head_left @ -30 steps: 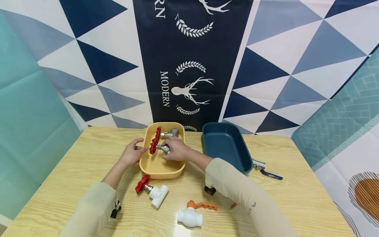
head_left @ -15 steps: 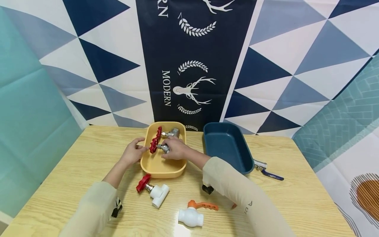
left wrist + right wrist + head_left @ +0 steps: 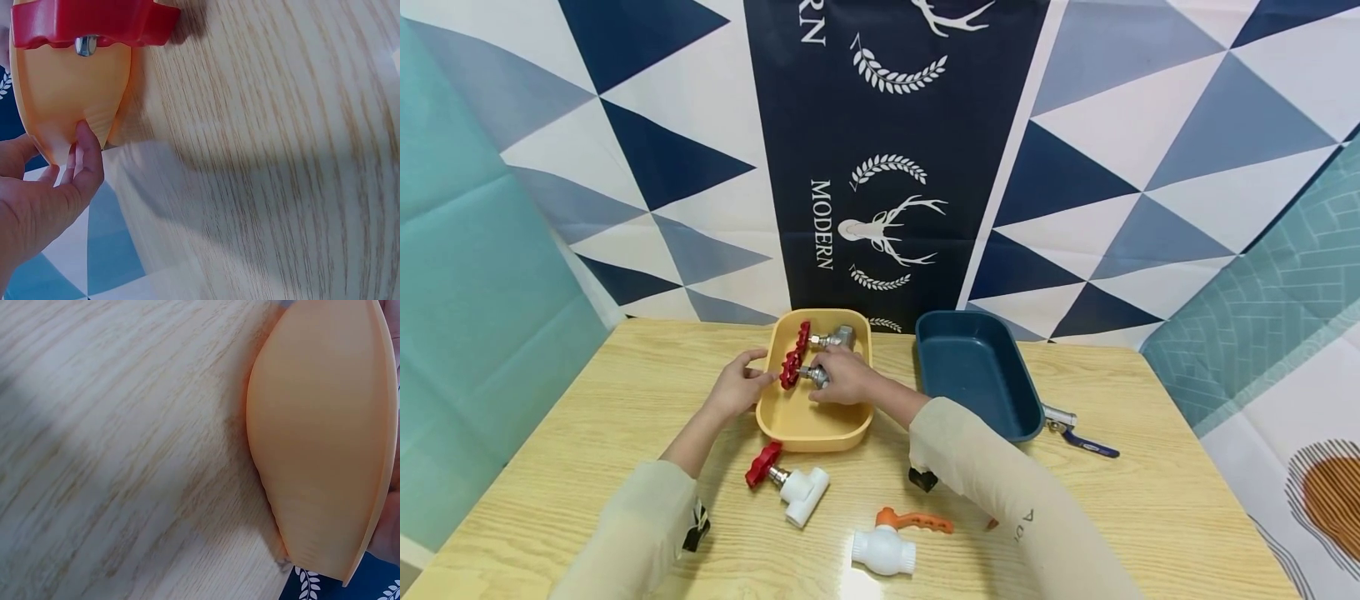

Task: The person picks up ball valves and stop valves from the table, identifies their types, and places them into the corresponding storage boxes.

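Inside the yellow bin (image 3: pixel 808 427), my right hand (image 3: pixel 844 377) grips a metal valve (image 3: pixel 815 376) with a red handwheel (image 3: pixel 791 369). A second metal valve (image 3: pixel 842 337), also red-wheeled, lies just behind it. My left hand (image 3: pixel 737 387) holds the bin's left side; in the left wrist view its fingers (image 3: pixel 89 153) press the outer wall while the thumb reaches over the rim. In the right wrist view the bin wall (image 3: pixel 322 425) hides most of my right hand.
In front of the bin lies a white plastic valve (image 3: pixel 803 493) with a red knob. Nearby is a white ball valve (image 3: pixel 883 550) with an orange lever. A dark blue bin (image 3: pixel 973 367) stands to the right, and a metal valve (image 3: pixel 1060 415) with a blue lever lies beside it.
The head view has shifted very slightly. Both hands keep their places at the yellow bin; the right forearm has drawn a little to the left.
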